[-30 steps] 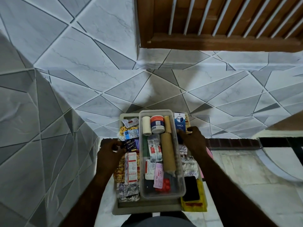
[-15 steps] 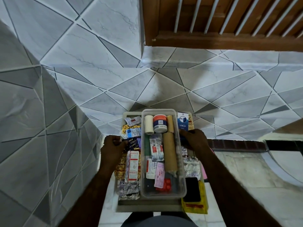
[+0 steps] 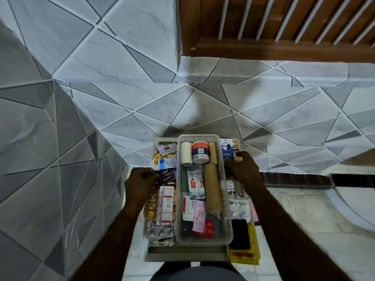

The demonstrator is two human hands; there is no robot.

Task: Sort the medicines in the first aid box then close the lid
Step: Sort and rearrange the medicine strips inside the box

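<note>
Pointing away lengthwise, first aid box

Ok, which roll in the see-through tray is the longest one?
The tan bandage roll lying lengthwise down the clear tray's middle. The white roll and the short tan roll at the far end are both much shorter.

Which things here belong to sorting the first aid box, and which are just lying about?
Job: first aid box, clear tray, pill strips, tape roll, jar, bandage roll, blue carton, left hand, right hand.
Lying about: yellow packet, tiled wall, wooden window frame.
</note>
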